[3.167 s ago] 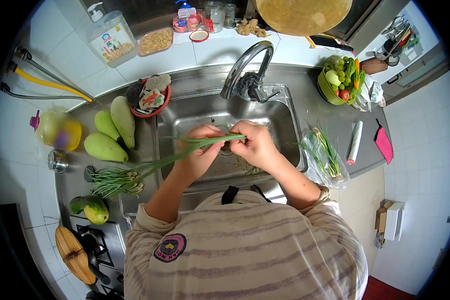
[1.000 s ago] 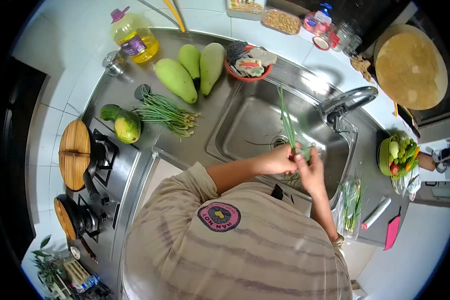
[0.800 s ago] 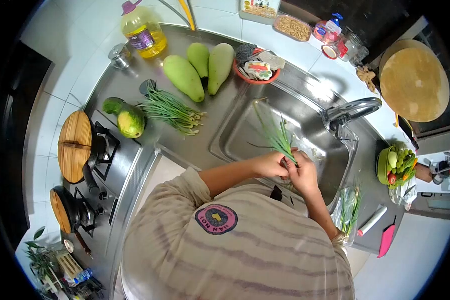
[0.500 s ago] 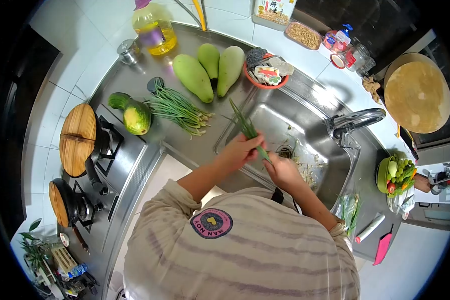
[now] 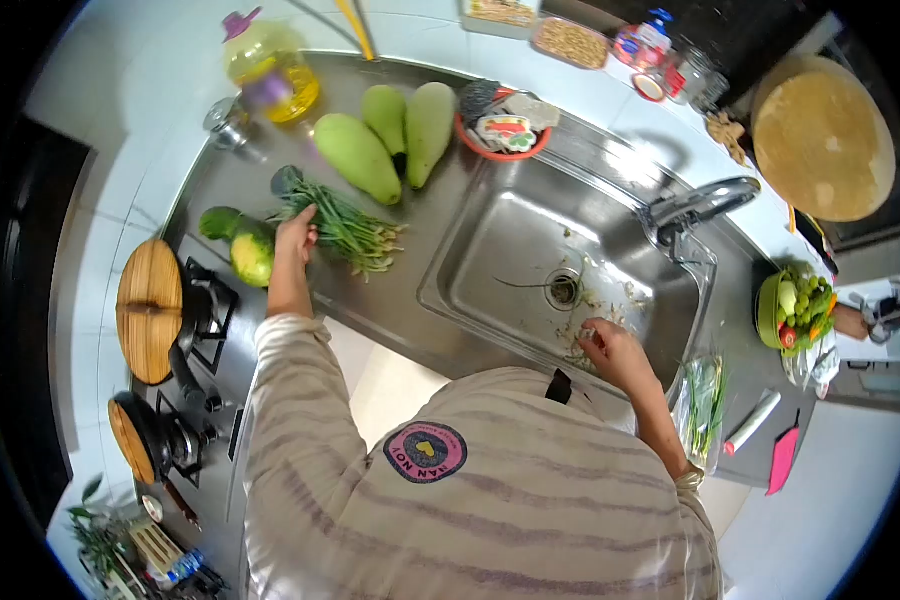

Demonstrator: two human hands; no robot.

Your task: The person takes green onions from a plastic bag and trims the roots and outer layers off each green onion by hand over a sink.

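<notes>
My left hand (image 5: 296,236) is at the near left side of a pile of green onions (image 5: 355,230) on the steel counter, its fingers closed around some green leaves. Over the near right part of the sink (image 5: 490,240), my right hand (image 5: 615,352) has its fingertips pinched together above scattered onion trimmings (image 5: 630,297). Whatever is between those fingertips is too small to make out. A single green strand lies by the drain (image 5: 563,290). Next to my left hand is a green and yellow squash (image 5: 253,255).
Several pale green gourds (image 5: 357,158) and an oil bottle (image 5: 288,88) stand at the back. A red-rimmed bowl (image 5: 505,153) sits by the sink's far corner, the faucet (image 5: 710,200) at its right. Lidded pans (image 5: 150,310) are on the left stove. Bagged green onions (image 5: 705,405) lie right.
My left hand has moved from above the sink to the pile on the left. My right hand has come away from the held green onions and lowered over the sink.
</notes>
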